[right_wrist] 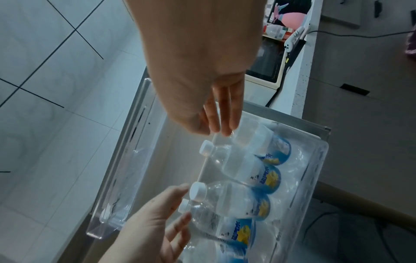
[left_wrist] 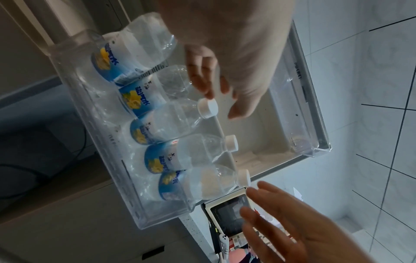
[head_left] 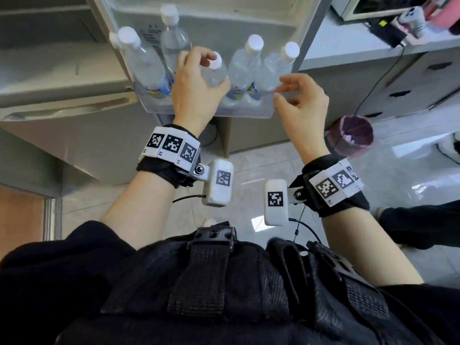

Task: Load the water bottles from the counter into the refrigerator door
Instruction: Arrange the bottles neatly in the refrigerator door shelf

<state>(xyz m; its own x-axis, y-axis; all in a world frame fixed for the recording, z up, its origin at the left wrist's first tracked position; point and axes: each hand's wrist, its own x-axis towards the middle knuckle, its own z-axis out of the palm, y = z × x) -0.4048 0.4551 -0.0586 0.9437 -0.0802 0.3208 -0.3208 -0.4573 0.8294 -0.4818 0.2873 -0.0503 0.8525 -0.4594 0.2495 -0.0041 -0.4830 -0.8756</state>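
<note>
Five clear water bottles with white caps and blue-yellow labels stand in a row in the clear door shelf point(head_left: 244, 112) point(left_wrist: 126, 186) of the open refrigerator door. My left hand point(head_left: 209, 70) point(left_wrist: 221, 105) point(right_wrist: 162, 222) is loosely cupped round the neck of the middle bottle point(head_left: 214, 75) point(left_wrist: 171, 122) point(right_wrist: 231, 199). Its thumb lies beside the bottle's shoulder, its fingers hover over the cap, and the wrist views show gaps. My right hand point(head_left: 286, 89) point(right_wrist: 216, 129) point(left_wrist: 281, 213) hovers with relaxed fingers beside the rightmost bottle point(head_left: 276, 68) point(right_wrist: 258, 140) and holds nothing.
The open refrigerator body point(head_left: 62, 70) lies to the left. Right of the door is a counter with a microwave point(head_left: 373, 6) and a trailing cable. A pink bin point(head_left: 349, 135) stands on the tiled floor below, and another person's leg point(head_left: 418, 220) is at far right.
</note>
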